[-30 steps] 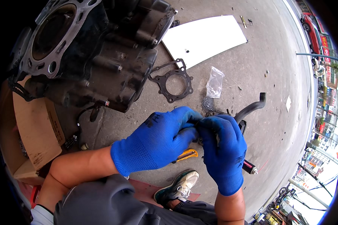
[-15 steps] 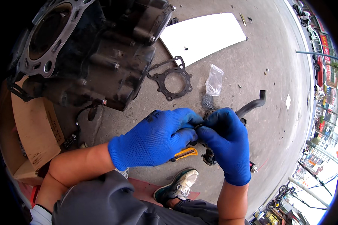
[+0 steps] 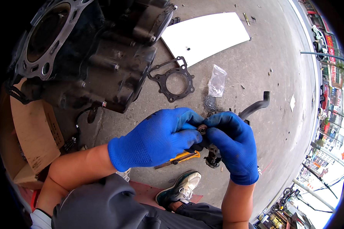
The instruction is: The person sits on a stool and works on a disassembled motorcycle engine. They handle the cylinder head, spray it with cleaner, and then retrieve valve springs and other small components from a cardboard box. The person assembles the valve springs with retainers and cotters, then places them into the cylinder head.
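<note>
Both hands wear blue knit work gloves. My left hand (image 3: pixel 156 135) and my right hand (image 3: pixel 235 143) meet in the middle, fingertips pinched round a small round metal part (image 3: pixel 202 129). Its ringed end faces up, while its sides are hidden by the fingers; the exact kind cannot be made out. Under the hands lies a dark metal assembly (image 3: pixel 212 159), partly covered by the gloves. From beyond the right hand a bent black rubber hose (image 3: pixel 256 107) sticks out. A yellow utility knife (image 3: pixel 187 156) lies on the ground below the left fingers.
A large dark engine block (image 3: pixel 103 68) fills the upper left, beside an open cardboard box (image 3: pixel 34 133). Ahead on the concrete are a black gasket (image 3: pixel 162 82), a clear plastic bag (image 3: pixel 217 81) and a white panel (image 3: pixel 206 36). My shoe (image 3: pixel 179 189) is close below the hands.
The small part has turned so its round, ringed end now shows between the fingertips. The right hand has shifted slightly right; more of the utility knife is visible.
</note>
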{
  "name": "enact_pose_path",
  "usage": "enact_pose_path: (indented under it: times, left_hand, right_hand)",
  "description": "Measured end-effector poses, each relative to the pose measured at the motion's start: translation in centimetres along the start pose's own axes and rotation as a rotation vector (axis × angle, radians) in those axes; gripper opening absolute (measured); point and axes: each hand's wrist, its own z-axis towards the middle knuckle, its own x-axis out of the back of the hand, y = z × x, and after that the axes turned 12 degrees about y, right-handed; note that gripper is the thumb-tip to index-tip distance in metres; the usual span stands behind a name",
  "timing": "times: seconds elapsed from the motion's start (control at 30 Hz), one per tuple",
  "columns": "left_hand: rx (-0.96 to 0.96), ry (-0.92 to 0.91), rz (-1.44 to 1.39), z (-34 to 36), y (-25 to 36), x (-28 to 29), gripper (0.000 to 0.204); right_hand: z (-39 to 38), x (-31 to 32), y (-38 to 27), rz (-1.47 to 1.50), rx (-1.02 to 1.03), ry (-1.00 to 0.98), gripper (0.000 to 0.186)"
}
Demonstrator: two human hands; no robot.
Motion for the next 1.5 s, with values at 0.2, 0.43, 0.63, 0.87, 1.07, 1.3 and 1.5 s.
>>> enact_pose_path:
  times: [0.2,0.43,0.63,0.87,1.07,1.3,1.5]
  left_hand:
    - [-0.001,0.038,0.118,-0.3,0.6,-0.3,0.037]
    - [-0.027,0.048,0.27,-0.4,0.8,-0.4,0.036]
    - [-0.082,0.034,0.336,-0.4,0.6,-0.3,0.034]
    - [0.041,0.039,0.171,-0.4,0.9,-0.3,0.034]
    - [-0.054,0.04,0.28,-0.4,0.4,-0.2,0.033]
    - [-0.007,0.066,0.239,-0.5,0.9,-0.3,0.032]
    - [-0.077,0.064,0.323,-0.6,0.7,-0.5,0.033]
  right_hand:
    - [-0.1,-0.7,-0.1,0.0,-0.004,0.049,0.016]
    - [-0.1,-0.7,0.0,-0.06,0.005,0.051,0.017]
    - [0.2,0.2,0.1,-0.103,-0.008,-0.024,0.019]
    - [0.1,0.2,0.0,0.025,-0.042,-0.013,0.018]
    - [-0.2,-1.0,0.0,-0.122,0.013,0.059,0.015]
    - [0.0,-0.4,-0.1,0.0,-0.047,0.03,0.016]
    - [-0.1,-0.8,0.2,-0.032,-0.018,0.031,0.015]
